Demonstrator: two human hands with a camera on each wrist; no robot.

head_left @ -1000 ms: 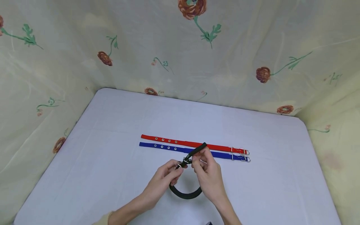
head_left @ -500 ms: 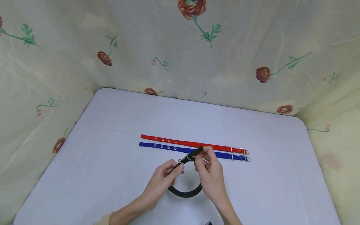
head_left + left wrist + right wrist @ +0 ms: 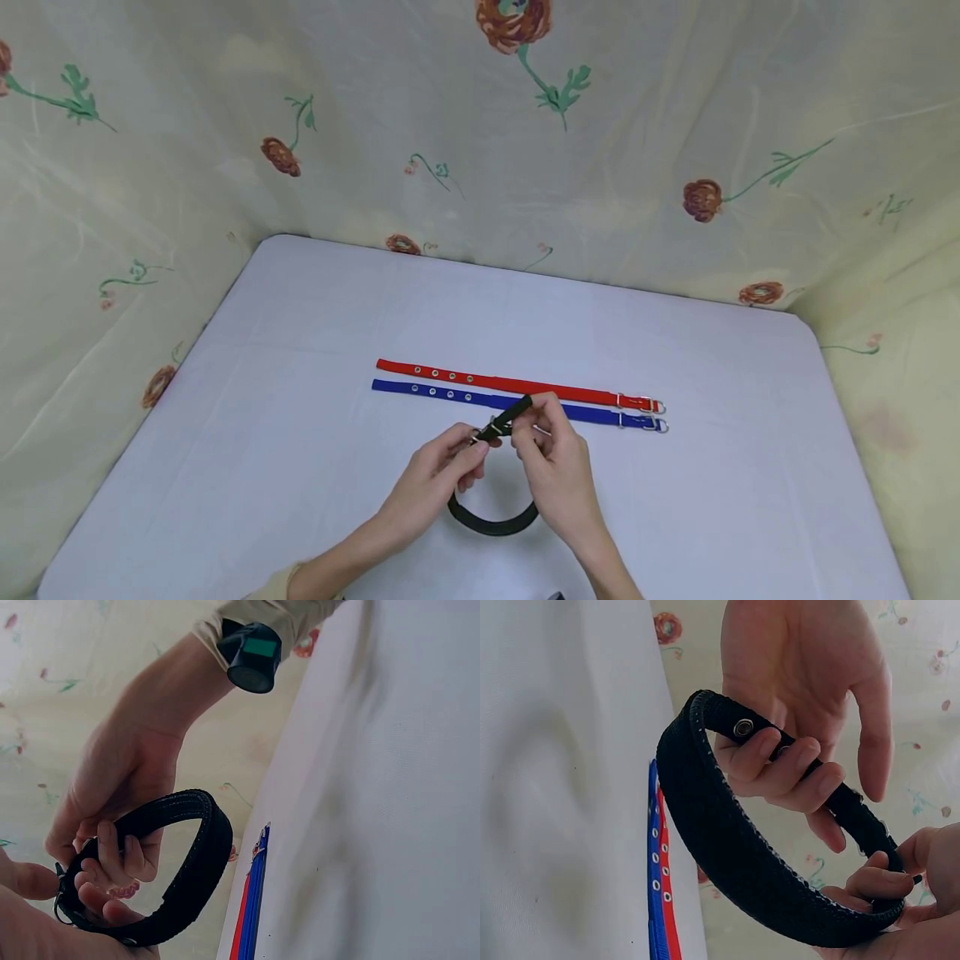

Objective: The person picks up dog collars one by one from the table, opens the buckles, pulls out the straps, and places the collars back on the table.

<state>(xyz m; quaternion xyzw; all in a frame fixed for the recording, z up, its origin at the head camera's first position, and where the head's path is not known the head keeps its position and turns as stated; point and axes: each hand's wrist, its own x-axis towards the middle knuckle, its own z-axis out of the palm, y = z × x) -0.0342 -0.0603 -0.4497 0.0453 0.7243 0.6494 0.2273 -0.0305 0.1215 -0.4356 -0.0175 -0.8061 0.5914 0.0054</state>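
Note:
A black dog collar [image 3: 493, 527] is bent into a loop between my two hands, above the white table. My left hand [image 3: 429, 483] pinches it by the metal ring and buckle end, thumb on top. My right hand [image 3: 561, 471] pinches the strap near its free tip [image 3: 517, 408], which sticks out past the buckle. Metal eyelets [image 3: 743, 728] show on the strap in the right wrist view, beside the left fingers [image 3: 780, 769]. The left wrist view also has the collar's loop [image 3: 202, 874], with right fingers [image 3: 112, 855] inside it. Fingers partly hide the buckle.
A red collar [image 3: 555, 389] and a blue collar [image 3: 588, 413] lie straight and side by side on the white table [image 3: 300, 400], just beyond my hands. Their buckles point right. Flower-printed curtains [image 3: 600, 183] hang behind and at the sides.
The strap's free tip has shifted slightly down and to the left, so less of it sticks up past the right fingers. Both hands keep hold of the black collar, moving only slightly.

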